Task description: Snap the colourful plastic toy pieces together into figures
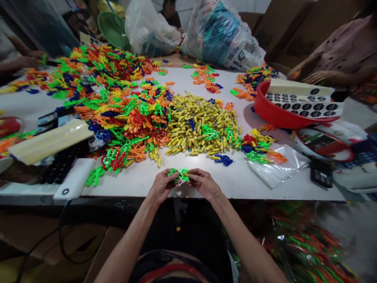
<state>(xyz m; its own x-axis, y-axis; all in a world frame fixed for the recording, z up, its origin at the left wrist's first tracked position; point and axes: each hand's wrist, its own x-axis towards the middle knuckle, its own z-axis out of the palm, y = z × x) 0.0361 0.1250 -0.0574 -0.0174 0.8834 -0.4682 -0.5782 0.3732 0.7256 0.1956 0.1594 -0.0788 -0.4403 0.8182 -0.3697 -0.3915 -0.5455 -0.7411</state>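
Observation:
My left hand and my right hand meet just above the table's near edge. Both are closed in a pinch on a small bright green plastic toy piece. A bit of yellow shows by the right fingertips; whether it is a separate part I cannot tell. Straight ahead lies a heap of small yellow stick-like pieces. Left of it rises a large mixed pile of orange, green, red, blue and yellow plastic toy pieces. A blue piece rests near the yellow heap's front.
At right stand a red basin with sticker sheets, a clear plastic bag and a black calculator. A white power bank with a cable sits left. Big plastic bags fill the back; other people work around the table.

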